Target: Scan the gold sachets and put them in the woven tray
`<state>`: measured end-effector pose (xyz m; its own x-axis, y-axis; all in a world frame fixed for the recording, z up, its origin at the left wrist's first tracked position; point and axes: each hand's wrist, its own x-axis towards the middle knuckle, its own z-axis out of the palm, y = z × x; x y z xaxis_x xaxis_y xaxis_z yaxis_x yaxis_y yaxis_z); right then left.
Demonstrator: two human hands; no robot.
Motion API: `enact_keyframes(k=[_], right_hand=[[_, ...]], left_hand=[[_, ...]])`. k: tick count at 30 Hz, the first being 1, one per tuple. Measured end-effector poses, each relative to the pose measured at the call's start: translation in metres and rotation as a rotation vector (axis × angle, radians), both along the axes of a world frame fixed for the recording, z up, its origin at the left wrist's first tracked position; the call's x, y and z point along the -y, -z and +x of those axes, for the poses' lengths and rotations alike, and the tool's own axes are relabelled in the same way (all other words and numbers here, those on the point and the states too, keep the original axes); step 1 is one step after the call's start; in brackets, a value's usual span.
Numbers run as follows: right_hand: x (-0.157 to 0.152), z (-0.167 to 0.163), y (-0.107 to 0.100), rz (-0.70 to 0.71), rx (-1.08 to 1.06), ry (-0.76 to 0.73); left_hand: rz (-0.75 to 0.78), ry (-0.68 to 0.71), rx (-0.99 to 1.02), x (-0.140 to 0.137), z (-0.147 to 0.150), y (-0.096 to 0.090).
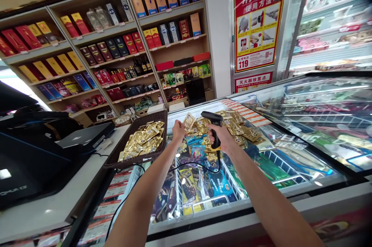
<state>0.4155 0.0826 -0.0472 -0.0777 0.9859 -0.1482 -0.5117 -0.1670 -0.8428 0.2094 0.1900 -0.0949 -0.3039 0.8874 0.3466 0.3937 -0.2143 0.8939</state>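
Left hand (178,130) pinched a gold packet (189,121) above the glass surface (203,108); right hand (222,137) gripped a black scanner (212,117) nearby — I saw more packets (252,134) spread underneath, others heaped in the brown basket (158,117).

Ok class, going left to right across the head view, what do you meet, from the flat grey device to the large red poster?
Flat grey device → brown basket → held gold packet → black scanner → large red poster.
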Motion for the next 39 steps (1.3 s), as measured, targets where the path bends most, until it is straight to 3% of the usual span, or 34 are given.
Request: enact_keyframes(k=[11, 20, 34, 39], right_hand=[[0.012, -0.013, 0.006, 0.159, 0.251, -0.218], [0.013, -0.018, 0.011, 0.281, 0.399, -0.235], [0.016, -0.019, 0.01, 0.273, 0.38, -0.245], [0.018, -0.018, 0.008, 0.222, 0.335, -0.242]], left_hand=[[0.0, 0.082, 0.085, 0.039, -0.053, -0.029], [-0.006, 0.087, 0.097, 0.048, -0.059, -0.027], [-0.024, 0.089, 0.139, 0.049, -0.056, -0.027], [-0.092, -0.002, 0.195, 0.055, -0.072, -0.035]])
